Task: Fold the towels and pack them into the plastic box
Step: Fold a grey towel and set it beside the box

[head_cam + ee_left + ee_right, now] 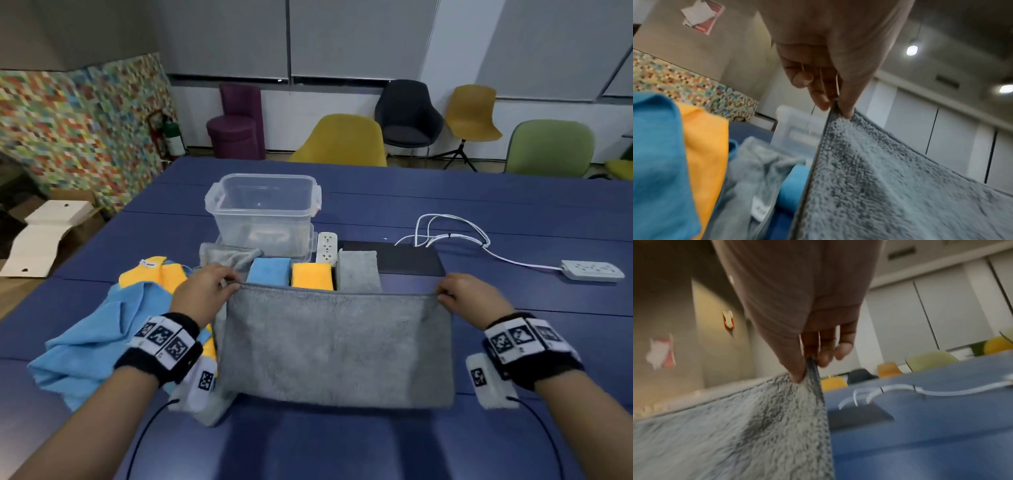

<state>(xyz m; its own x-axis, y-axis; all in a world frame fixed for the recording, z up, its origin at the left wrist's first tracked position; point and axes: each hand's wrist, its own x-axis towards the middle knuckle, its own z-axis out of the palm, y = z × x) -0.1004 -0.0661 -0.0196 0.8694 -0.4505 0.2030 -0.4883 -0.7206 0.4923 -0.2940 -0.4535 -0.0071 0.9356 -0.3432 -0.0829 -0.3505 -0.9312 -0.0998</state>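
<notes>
A grey towel [335, 346] hangs stretched above the blue table [513, 212]. My left hand [209, 291] pinches its upper left corner, and my right hand [462, 296] pinches the upper right corner. The wrist views show each thumb and fingers clamped on the towel's hem: left hand [835, 104] on the grey towel [890, 186], right hand [807, 365] on the grey towel [735, 434]. Behind the towel lie folded blue [269, 270], yellow [311, 275] and grey [358, 270] towels. The clear plastic box [263, 209] stands open further back.
Loose blue and yellow towels [102, 325] are heaped at my left, with a crumpled grey one [229, 257] by the box. A white power strip [327, 246], a black pad [407, 258], white cables [452, 229] and a second strip [592, 270] lie to the right.
</notes>
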